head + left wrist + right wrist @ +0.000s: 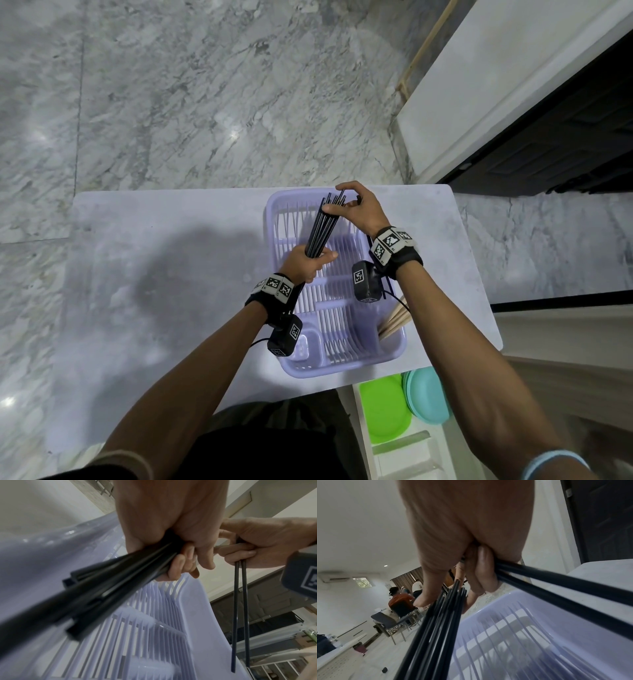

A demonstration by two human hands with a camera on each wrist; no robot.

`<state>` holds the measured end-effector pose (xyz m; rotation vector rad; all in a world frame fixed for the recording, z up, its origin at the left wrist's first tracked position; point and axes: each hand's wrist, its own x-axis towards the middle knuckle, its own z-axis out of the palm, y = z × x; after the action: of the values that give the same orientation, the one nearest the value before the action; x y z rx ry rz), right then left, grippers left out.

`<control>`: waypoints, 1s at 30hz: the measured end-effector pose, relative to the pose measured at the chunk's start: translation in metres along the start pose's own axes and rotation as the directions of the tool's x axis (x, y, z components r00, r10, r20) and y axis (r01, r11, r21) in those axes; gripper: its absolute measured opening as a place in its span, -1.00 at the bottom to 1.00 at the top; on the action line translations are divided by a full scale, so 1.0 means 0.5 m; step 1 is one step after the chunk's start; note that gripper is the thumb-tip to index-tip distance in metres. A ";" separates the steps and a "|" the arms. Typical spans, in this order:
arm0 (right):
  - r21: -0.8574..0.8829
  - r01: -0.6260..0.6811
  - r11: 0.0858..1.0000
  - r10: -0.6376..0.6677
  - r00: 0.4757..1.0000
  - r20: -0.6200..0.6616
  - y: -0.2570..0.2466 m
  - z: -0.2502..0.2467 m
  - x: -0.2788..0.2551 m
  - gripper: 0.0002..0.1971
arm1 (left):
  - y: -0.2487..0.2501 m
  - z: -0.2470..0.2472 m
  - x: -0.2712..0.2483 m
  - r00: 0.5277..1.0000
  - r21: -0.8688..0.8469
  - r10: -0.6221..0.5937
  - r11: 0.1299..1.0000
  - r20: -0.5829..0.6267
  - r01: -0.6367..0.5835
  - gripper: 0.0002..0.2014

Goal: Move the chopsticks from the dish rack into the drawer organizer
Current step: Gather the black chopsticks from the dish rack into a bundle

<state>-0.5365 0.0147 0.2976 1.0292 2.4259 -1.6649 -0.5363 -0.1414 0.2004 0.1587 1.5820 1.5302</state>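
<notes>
A lavender dish rack (pixel 343 371) stands on the white table (pixel 171 257). Above it my left hand (pixel 306 264) grips the lower part of a bundle of black chopsticks (pixel 322 229), also seen in the left wrist view (pixel 120 577). My right hand (pixel 359 209) is at the bundle's upper tips, thumb resting against them (pixel 436 622). Its curled fingers hold a separate pair of black chopsticks (pixel 240 601), which runs back under the palm (pixel 565 588). Light wooden chopsticks (pixel 394 320) lean in the rack's near right corner.
Below the table's near right edge an open drawer holds green plates (pixel 382 411), teal plates (pixel 430 394) and a white organizer (pixel 404 448). A dark door (pixel 565 137) stands at the right. Marble floor surrounds the table; people sit far off (pixel 400 601).
</notes>
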 end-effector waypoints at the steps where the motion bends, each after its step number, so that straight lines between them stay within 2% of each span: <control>1: -0.007 -0.006 1.000 0.006 1.000 -0.004 0.004 0.003 0.001 -0.52 | -0.001 0.001 -0.001 1.000 0.004 0.001 1.000 -0.002 -0.001 -0.83; 4: 0.036 -0.024 0.999 0.024 1.000 0.006 0.004 -0.005 0.000 -0.68 | -0.002 0.003 0.000 1.000 0.008 0.007 1.000 0.006 -0.007 -0.84; 6: 0.076 -0.063 0.995 0.061 0.998 0.031 0.001 -0.012 -0.005 -0.71 | 0.002 0.002 -0.001 1.000 0.016 0.008 1.000 0.011 -0.008 -0.83; 13: 0.173 -0.147 0.974 0.131 0.986 0.100 0.019 -0.024 0.004 -0.59 | 0.006 -0.001 0.002 1.000 0.010 -0.007 1.000 0.019 0.007 -0.75; 18: 0.233 -0.186 0.954 0.155 0.977 0.147 0.019 -0.030 0.002 -0.52 | 0.012 -0.005 -0.009 0.997 0.036 0.051 0.998 0.053 -0.053 -0.70; 21: 0.265 -0.199 0.944 0.152 0.971 0.186 0.015 -0.033 -0.003 -0.49 | 0.011 -0.006 -0.009 0.997 0.015 0.044 0.999 0.056 -0.045 -0.69; 26: 0.310 -0.186 0.932 0.154 0.980 0.126 0.013 -0.038 -0.001 -0.52 | 0.010 -0.007 -0.005 0.998 0.027 0.041 0.999 0.038 -0.042 -0.56; 30: 0.280 -0.173 0.944 0.168 0.985 0.044 0.009 -0.034 0.001 -0.66 | 0.007 -0.008 -0.005 0.999 0.011 0.034 0.999 0.036 -0.035 -0.67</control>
<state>-0.5287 0.0301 0.3009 1.2090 2.0563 -1.9873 -0.5391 -0.1452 0.2036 0.2200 1.5677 1.5365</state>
